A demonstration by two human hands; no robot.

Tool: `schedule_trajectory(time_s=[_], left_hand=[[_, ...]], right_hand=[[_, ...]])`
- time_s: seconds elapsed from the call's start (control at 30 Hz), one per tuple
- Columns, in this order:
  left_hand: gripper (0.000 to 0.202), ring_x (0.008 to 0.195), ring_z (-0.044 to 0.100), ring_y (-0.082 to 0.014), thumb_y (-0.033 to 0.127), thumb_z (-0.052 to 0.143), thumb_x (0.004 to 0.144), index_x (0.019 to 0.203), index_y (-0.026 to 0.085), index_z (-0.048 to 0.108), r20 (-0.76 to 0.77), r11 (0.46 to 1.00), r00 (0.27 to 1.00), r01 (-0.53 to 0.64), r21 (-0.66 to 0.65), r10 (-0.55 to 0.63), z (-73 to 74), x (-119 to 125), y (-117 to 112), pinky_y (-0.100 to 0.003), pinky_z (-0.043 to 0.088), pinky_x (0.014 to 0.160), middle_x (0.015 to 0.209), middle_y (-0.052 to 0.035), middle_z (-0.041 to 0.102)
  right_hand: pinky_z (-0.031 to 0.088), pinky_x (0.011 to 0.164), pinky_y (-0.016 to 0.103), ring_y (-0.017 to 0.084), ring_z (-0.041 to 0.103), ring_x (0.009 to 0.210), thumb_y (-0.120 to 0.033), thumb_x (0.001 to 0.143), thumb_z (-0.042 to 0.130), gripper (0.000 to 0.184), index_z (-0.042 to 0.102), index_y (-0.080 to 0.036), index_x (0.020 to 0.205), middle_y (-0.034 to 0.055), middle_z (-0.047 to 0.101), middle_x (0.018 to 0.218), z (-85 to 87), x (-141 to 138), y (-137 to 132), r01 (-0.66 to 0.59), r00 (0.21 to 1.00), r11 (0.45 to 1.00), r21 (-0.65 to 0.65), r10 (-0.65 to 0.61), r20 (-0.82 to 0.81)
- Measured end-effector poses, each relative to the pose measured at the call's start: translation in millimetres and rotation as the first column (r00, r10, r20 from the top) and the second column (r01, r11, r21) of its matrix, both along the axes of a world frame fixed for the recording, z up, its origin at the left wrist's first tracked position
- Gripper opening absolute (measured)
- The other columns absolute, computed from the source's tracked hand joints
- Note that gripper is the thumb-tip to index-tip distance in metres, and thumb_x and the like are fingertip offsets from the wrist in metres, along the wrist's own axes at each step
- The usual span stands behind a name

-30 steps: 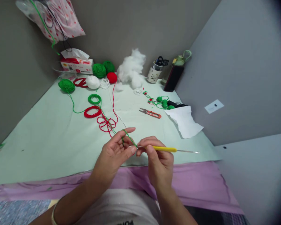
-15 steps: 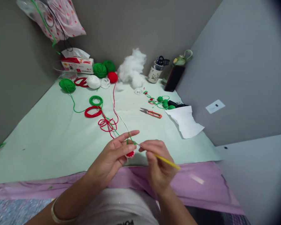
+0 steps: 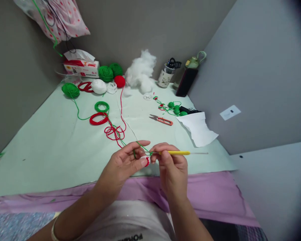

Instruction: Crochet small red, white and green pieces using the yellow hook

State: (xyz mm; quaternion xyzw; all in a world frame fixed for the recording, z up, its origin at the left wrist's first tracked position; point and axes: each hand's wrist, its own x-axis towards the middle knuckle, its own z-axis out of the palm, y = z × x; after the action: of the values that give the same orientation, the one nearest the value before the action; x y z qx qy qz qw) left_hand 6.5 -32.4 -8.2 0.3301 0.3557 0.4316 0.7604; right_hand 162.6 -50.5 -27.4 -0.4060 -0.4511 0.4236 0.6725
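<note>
My left hand (image 3: 124, 163) pinches a small red and white crochet piece (image 3: 145, 161), and green yarn (image 3: 139, 146) runs over its forefinger. My right hand (image 3: 170, 164) grips a yellow-handled crochet hook (image 3: 175, 153) that lies level, its tip at the piece and its tail pointing right. Both hands hover over the near edge of the pale green table cover (image 3: 52, 147). The green strand leads back to loose red yarn loops (image 3: 114, 131) on the cover.
Orange thread snips (image 3: 162, 120) and white paper (image 3: 198, 129) lie right of centre. Green, white and red yarn balls (image 3: 105, 74), a tissue box (image 3: 81, 68), white stuffing (image 3: 141, 72), a cup of tools (image 3: 165, 77) and a bottle (image 3: 188, 77) line the back wall. Purple cloth (image 3: 210, 197) covers the near edge.
The hook swung from level to pointing down toward me, then back to level. The red and white piece came into view under my left thumb.
</note>
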Motion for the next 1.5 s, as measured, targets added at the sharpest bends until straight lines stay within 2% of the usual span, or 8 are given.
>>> schedule_trajectory(time_s=[0.23, 0.53, 0.83, 0.93, 1.13, 1.27, 1.37, 1.5], left_hand=[[0.029, 0.085, 0.059, -0.0166, 0.029, 0.089, 0.082, 0.11, 0.026, 0.086, -0.044, 0.999, 0.999, 0.013, 0.031, -0.012, 1.1, -2, 1, -0.026, 0.05, 0.081, 0.086, -0.0017, 0.065], [0.025, 0.082, 0.061, -0.0156, 0.025, 0.086, 0.082, 0.107, 0.028, 0.086, -0.139, 0.995, 0.99, -0.025, 0.097, 0.038, 5.6, -1, 2, -0.026, 0.052, 0.079, 0.083, -0.0002, 0.067], [0.018, 0.081, 0.066, -0.0158, 0.022, 0.085, 0.082, 0.099, 0.03, 0.087, -0.329, 0.936, 0.913, -0.13, 0.326, 0.241, 3.8, -1, 0, -0.026, 0.053, 0.081, 0.082, 0.0002, 0.069], [0.019, 0.083, 0.067, -0.0163, 0.021, 0.084, 0.082, 0.099, 0.03, 0.087, -0.345, 0.929, 0.904, -0.13, 0.346, 0.254, 3.5, -1, 0, -0.027, 0.054, 0.082, 0.085, -0.0003, 0.071], [0.026, 0.082, 0.067, -0.0158, 0.019, 0.086, 0.082, 0.107, 0.027, 0.085, -0.266, 0.957, 0.939, -0.151, 0.25, 0.218, 5.1, 3, -1, -0.027, 0.055, 0.084, 0.083, 0.0004, 0.071], [0.038, 0.081, 0.065, -0.0142, 0.019, 0.089, 0.08, 0.116, 0.025, 0.082, -0.094, 0.975, 0.979, -0.166, 0.147, 0.18, 2.9, 6, -2, -0.025, 0.054, 0.081, 0.08, 0.0018, 0.07], [0.046, 0.076, 0.063, -0.0126, 0.025, 0.092, 0.078, 0.122, 0.022, 0.08, 0.088, 0.997, 0.995, -0.037, -0.073, 0.043, 0.0, 4, 0, -0.024, 0.052, 0.076, 0.081, 0.0009, 0.07], [0.049, 0.075, 0.062, -0.0123, 0.025, 0.093, 0.077, 0.124, 0.017, 0.079, 0.174, 0.977, 0.985, 0.039, -0.209, -0.002, 0.4, -1, 5, -0.022, 0.05, 0.074, 0.081, -0.0018, 0.072]], right_hand=[[0.058, 0.062, 0.026, 0.013, 0.068, 0.065, -0.035, 0.103, 0.066, 0.022, 0.077, -0.022, 0.09, 0.0026, 0.075, 0.085, 10.7, 5, -1, -0.081, 0.992, 0.997, -0.02, 0.078, -0.1], [0.058, 0.069, 0.033, 0.016, 0.069, 0.075, -0.023, 0.108, 0.054, 0.022, 0.075, -0.024, 0.101, 0.0045, 0.076, 0.094, 9.1, 7, -12, 0.008, 0.97, 0.988, 0.153, -0.045, 0.239], [0.063, 0.077, 0.036, 0.022, 0.076, 0.096, -0.014, 0.104, 0.054, 0.025, 0.07, -0.025, 0.121, 0.0091, 0.079, 0.103, 8.1, 9, -20, -0.065, 0.696, 0.912, 0.405, -0.249, 0.673], [0.063, 0.077, 0.036, 0.023, 0.077, 0.096, -0.015, 0.105, 0.052, 0.027, 0.068, -0.027, 0.122, 0.008, 0.079, 0.1, 6.4, 8, -21, -0.038, 0.696, 0.91, 0.412, -0.272, 0.664], [0.064, 0.078, 0.036, 0.022, 0.077, 0.097, -0.013, 0.104, 0.054, 0.03, 0.069, -0.028, 0.125, 0.0078, 0.079, 0.103, 6.7, 7, -19, -0.028, 0.695, 0.905, 0.424, -0.287, 0.659], [0.064, 0.077, 0.033, 0.02, 0.077, 0.093, -0.012, 0.101, 0.061, 0.037, 0.07, -0.031, 0.131, 0.0058, 0.078, 0.107, 1.1, 6, -17, -0.015, 0.586, 0.886, 0.464, -0.368, 0.722], [0.065, 0.076, 0.033, 0.021, 0.076, 0.095, -0.009, 0.098, 0.066, 0.041, 0.072, -0.033, 0.131, 0.0044, 0.076, 0.108, -6.6, 5, -15, -0.013, 0.493, 0.837, 0.547, -0.471, 0.731], [0.063, 0.074, 0.035, 0.02, 0.073, 0.091, -0.013, 0.103, 0.058, 0.029, 0.075, -0.028, 0.121, 0.0058, 0.074, 0.1, -4.6, 5, -14, 0.044, 0.689, 0.888, 0.459, -0.359, 0.63]])
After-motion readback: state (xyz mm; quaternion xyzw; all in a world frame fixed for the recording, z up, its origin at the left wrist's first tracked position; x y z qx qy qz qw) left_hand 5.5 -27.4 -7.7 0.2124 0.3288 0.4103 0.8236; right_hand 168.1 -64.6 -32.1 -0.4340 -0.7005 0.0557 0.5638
